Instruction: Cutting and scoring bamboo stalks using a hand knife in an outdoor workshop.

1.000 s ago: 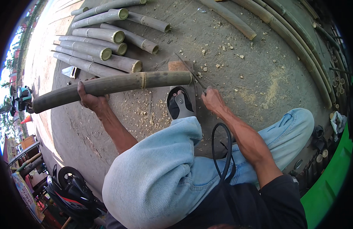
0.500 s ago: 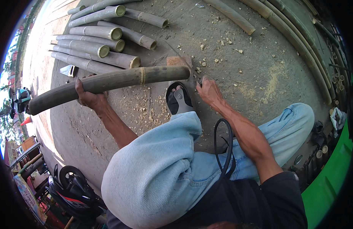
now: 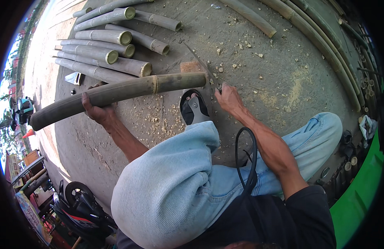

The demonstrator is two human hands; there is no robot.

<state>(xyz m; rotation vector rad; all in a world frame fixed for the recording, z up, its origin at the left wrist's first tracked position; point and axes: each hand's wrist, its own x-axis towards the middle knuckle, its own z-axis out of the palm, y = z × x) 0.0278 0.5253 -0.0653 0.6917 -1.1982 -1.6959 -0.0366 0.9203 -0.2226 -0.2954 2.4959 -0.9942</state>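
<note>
A dark length of bamboo [image 3: 129,90] lies across in front of me, one pale joint ring showing near its right end. My left hand [image 3: 99,111] is wrapped round its left half from below, thumb on the near side and fingers mostly hidden behind. The right end lies in front of a reddish-brown block [image 3: 191,67] on the ground, just beyond my sandalled foot [image 3: 195,107]. In my right hand [image 3: 229,97] is the handle of a long, narrow-bladed knife [image 3: 201,61]. Its blade slants up and left past the bamboo's right end, close to the cut face.
Several cut bamboo lengths [image 3: 102,55] lie at the far left, with a handsaw [image 3: 74,78] near them. Long bamboo poles [image 3: 310,39] stretch along the right. Pale chips [image 3: 156,114] litter the ground. A motorbike [image 3: 82,207] stands at the lower left.
The knife blade has shifted slightly right at the bamboo's end and shows more sharply. My left hand and the bamboo's left end have dipped a little, and fingers now show behind it.
</note>
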